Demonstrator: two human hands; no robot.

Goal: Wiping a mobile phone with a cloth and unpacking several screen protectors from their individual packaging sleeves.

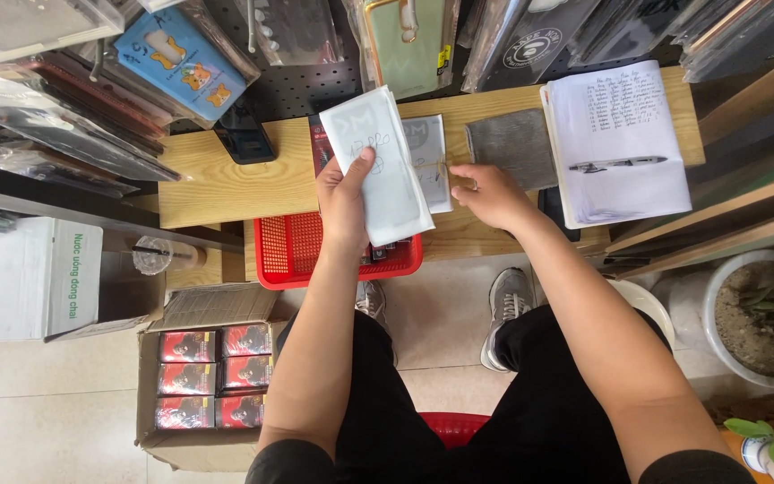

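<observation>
Lower left of frame: open cardboard box [192,381] holds rows of small red-and-black packs; above it, centre, a red basket [290,255] with contents mostly hidden. Left hand [344,199] pinches the white sleeve [378,166] by its lower edge, upper centre over the wooden shelf [226,179]; it looks thin, light, bendy and slick, best held at the edges. Right hand [492,193], fingers closed, touches a flat stack [430,161] just beside.

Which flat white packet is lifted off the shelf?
The larger white packet, tilted and held up in the left hand. The smaller packet lies flat on the wooden shelf, touched by the right hand.
</observation>
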